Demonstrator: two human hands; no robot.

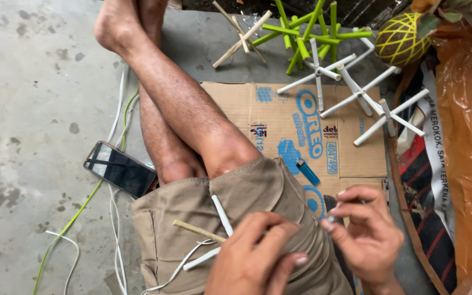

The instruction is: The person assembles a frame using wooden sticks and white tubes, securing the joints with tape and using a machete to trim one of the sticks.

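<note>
Left hand (pixel 255 257) curling loosely over thin white and tan sticks (pixel 214 232) lying on khaki shorts, right hand (pixel 367 232) pinching something small, unclear what, blue lighter (pixel 307 171) resting on flattened printed cardboard (pixel 356 153) beyond, glossy phone (pixel 120 169) lying left, stick stars (pixel 356 90) sitting far right.

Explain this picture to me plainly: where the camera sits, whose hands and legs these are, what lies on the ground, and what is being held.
There is no machine here. One camera sits on a person's head and looks down, so you see their own crossed legs and both hands over their lap. The left hand holds thin sticks: a white stick and a tan stick poke out across the shorts. The right hand pinches something small; what it is cannot be told. On the flattened cardboard lie a blue lighter and white stick crosses. Beyond are green stick crosses. A phone lies on the concrete floor among thin white and green strips.
</note>
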